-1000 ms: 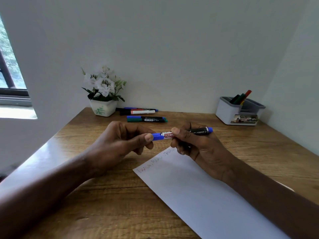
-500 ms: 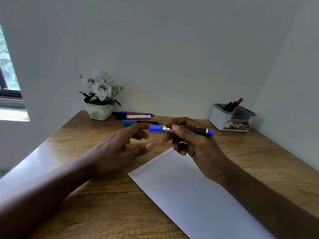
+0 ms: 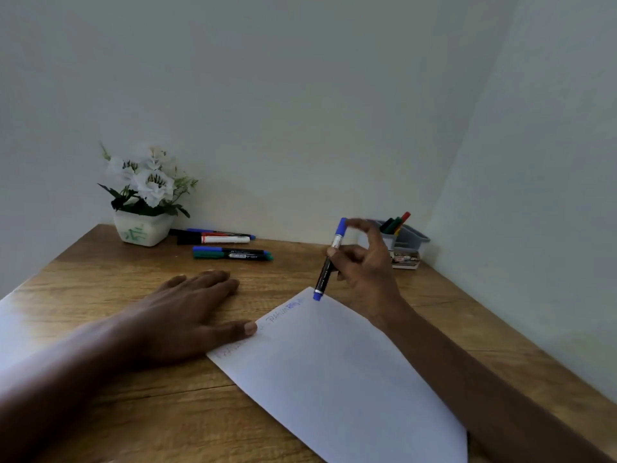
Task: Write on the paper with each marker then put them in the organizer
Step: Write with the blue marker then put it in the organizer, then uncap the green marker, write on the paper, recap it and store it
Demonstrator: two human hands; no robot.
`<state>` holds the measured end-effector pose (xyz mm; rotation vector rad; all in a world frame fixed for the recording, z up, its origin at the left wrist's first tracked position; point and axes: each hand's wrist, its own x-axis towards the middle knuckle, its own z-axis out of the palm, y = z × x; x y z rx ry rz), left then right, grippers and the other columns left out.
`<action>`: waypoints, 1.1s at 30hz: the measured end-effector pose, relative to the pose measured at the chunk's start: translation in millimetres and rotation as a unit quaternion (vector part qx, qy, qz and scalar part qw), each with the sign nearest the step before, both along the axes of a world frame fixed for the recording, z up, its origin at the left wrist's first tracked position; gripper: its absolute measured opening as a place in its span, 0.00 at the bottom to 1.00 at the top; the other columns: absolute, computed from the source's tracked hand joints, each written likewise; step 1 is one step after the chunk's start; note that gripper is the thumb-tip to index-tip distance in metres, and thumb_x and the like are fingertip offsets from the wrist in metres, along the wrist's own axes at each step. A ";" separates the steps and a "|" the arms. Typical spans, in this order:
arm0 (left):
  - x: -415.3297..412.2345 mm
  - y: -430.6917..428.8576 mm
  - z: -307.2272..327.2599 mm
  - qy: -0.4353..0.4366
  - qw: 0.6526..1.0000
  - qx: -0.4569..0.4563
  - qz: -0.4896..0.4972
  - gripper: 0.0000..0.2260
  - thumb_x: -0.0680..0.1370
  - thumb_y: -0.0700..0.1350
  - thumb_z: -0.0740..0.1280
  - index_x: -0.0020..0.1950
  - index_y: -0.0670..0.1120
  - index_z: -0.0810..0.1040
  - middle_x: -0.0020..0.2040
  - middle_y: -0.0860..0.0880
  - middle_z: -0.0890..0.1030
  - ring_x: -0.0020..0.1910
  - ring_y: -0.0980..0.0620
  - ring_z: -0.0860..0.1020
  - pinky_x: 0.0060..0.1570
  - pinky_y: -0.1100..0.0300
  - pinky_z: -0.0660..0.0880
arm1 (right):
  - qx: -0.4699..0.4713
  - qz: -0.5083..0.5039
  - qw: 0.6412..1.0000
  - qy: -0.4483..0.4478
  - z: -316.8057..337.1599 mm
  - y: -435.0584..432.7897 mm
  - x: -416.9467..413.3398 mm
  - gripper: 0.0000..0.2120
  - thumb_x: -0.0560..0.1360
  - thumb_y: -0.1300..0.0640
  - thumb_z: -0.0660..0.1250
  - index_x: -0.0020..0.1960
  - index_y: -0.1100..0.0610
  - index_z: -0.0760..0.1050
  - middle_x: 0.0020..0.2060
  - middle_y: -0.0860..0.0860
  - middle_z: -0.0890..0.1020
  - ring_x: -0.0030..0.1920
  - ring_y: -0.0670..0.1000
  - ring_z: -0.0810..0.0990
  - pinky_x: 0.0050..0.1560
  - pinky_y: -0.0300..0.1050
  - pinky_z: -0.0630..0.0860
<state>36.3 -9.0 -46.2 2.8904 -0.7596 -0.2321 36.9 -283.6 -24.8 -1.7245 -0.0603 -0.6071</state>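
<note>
**Blue marker held lightly over the paper's far corner**

A wooden desk fills a corner between pale walls, with a flower pot at the back left. The paper lies slantwise across the desk, with faint lines of writing along its far edge, the last of them blue.

The left hand lies flat on the wood, fingers straight. Its thumb rests on the paper's edge, right on the faint writing. The right hand pinches the blue marker at mid-barrel between thumb and fingers. The other fingers are spread and blurred near the top end. The marker stands steeply tilted, its larger blue end up and its small blue end just at the paper's far corner.

The main risk seems to be the light pinch. With so few fingers on the barrel, the marker could slip, drop onto the sheet and roll. The left thumb could smear the ink if it is wet, and it alone pins the sheet, so lifting it may let the paper slide.

The organizer sits behind the right hand, and the stored markers lean in it. A hasty drop there could knock against them. The loose markers wait by the wall.
</note>
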 end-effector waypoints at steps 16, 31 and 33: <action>1.1 0.0 1.6 -0.008 1.000 0.003 -0.007 0.55 0.57 0.82 0.39 0.82 0.60 0.45 0.83 0.58 0.46 0.81 0.54 0.50 0.78 0.51 0.48 | -0.252 -0.343 0.899 -0.104 86.2 -128.0 88.5 0.15 0.77 0.57 0.69 0.63 0.50 0.71 0.41 0.49 0.83 0.49 0.57 0.84 0.61 0.54 0.70; 3.9 0.0 0.1 -0.017 1.000 0.004 -0.012 0.52 0.62 0.83 0.41 0.82 0.59 0.47 0.83 0.57 0.47 0.81 0.56 0.49 0.79 0.51 0.47 | -0.418 -0.293 0.859 0.044 60.5 -144.4 106.0 0.17 0.80 0.51 0.61 0.65 0.47 0.81 0.60 0.52 0.85 0.65 0.59 0.78 0.66 0.57 0.68; 1.3 -1.1 3.1 -0.013 1.000 0.007 -0.009 0.48 0.67 0.80 0.44 0.82 0.58 0.47 0.83 0.56 0.47 0.81 0.55 0.50 0.79 0.51 0.47 | -0.469 -0.313 0.826 -0.026 62.4 -136.9 101.0 0.19 0.80 0.49 0.63 0.68 0.51 0.78 0.57 0.55 0.85 0.65 0.61 0.77 0.65 0.59 0.68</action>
